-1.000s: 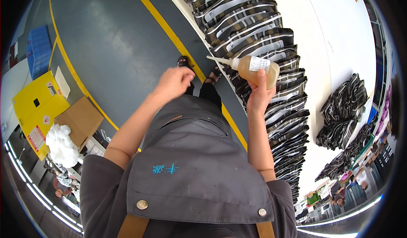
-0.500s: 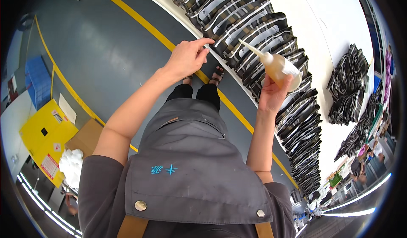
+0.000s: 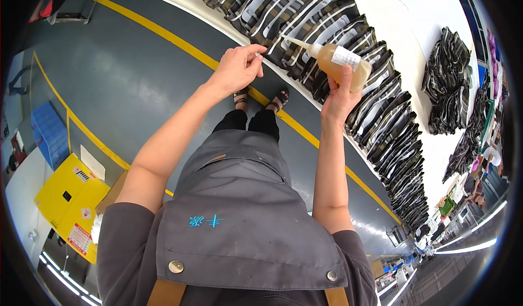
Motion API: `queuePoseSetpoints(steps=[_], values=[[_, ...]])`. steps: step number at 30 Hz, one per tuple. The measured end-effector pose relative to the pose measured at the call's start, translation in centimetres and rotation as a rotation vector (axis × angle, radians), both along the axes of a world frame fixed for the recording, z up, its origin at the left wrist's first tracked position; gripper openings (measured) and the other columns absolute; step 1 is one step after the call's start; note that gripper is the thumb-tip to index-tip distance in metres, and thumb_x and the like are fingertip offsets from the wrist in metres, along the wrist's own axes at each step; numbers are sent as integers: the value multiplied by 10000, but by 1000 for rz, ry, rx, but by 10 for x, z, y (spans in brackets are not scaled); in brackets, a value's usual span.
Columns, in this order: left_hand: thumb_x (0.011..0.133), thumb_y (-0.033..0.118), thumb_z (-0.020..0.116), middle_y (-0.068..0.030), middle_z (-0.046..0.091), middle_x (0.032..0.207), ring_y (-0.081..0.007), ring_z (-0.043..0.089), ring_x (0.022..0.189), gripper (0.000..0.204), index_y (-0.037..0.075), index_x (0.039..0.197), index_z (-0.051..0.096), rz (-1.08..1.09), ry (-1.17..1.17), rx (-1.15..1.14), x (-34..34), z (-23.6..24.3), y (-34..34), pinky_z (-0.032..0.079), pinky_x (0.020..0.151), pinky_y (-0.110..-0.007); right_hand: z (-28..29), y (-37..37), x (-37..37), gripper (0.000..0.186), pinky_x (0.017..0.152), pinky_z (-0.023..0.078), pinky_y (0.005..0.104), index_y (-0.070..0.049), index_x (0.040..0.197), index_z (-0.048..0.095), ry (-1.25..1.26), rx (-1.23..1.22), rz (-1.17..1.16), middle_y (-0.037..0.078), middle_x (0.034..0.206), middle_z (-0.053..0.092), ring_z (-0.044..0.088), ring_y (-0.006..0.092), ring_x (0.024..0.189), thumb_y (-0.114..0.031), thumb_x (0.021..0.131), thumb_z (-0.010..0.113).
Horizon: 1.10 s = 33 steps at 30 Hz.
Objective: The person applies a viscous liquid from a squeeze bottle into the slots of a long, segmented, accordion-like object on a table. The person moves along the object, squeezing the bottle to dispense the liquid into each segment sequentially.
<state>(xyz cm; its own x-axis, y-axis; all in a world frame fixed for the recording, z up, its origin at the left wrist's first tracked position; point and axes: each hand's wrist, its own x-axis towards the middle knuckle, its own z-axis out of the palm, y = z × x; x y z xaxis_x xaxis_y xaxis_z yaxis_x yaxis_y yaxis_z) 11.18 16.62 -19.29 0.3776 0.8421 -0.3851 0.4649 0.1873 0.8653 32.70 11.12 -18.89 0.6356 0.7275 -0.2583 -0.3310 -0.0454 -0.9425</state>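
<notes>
A long row of overlapping dark plaid fabric pieces (image 3: pixel 305 25) with white stripes and pale patches lies along the table's near edge. My left hand (image 3: pixel 235 71) is at that edge, index finger stretched out to the end of one piece, thumb apart below it. Whether the fingertip touches the cloth is hard to tell. My right hand (image 3: pixel 339 96) grips a clear squeeze bottle (image 3: pixel 329 58) of amber liquid with a white label. Its long thin nozzle points up and left over the row, its tip close above a piece.
The white table (image 3: pixel 400 11) runs diagonally to the right, with a heap of plaid fabric (image 3: pixel 445 82) farther across it. Yellow lines (image 3: pixel 163 31) mark the grey floor. A yellow cabinet (image 3: pixel 68 197) and a blue crate (image 3: pixel 50 134) stand at the left.
The bottle has moved left and lies flatter, its label now showing. My left hand has shifted slightly left along the table edge. The whole view has turned a little.
</notes>
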Motion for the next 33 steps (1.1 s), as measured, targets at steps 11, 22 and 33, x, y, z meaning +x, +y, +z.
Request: queuePoseSetpoints(steps=[11,22,33], values=[[867,104,508,-65,623,625,-84,569,552,236,-15,1052,594,-71,100,147,-2,8,4,429,521,-233,10,-21,9,435,671,486,236,-30,1118,523,-73,-26,98,35,969,578,573,112,838,-238,780,700],[831,79,538,-126,632,658,-231,631,604,151,-18,906,626,-317,247,373,4,23,21,482,588,-325,25,-66,17,580,914,490,356,-73,1253,388,228,44,-120,108,1184,507,540,223,1078,-387,824,620],[792,102,539,-84,636,610,-169,613,570,163,-20,801,647,-670,332,150,23,48,64,485,581,-304,19,-76,-17,556,849,492,332,-49,1227,414,43,134,-190,73,1138,513,538,184,1035,-325,812,661]])
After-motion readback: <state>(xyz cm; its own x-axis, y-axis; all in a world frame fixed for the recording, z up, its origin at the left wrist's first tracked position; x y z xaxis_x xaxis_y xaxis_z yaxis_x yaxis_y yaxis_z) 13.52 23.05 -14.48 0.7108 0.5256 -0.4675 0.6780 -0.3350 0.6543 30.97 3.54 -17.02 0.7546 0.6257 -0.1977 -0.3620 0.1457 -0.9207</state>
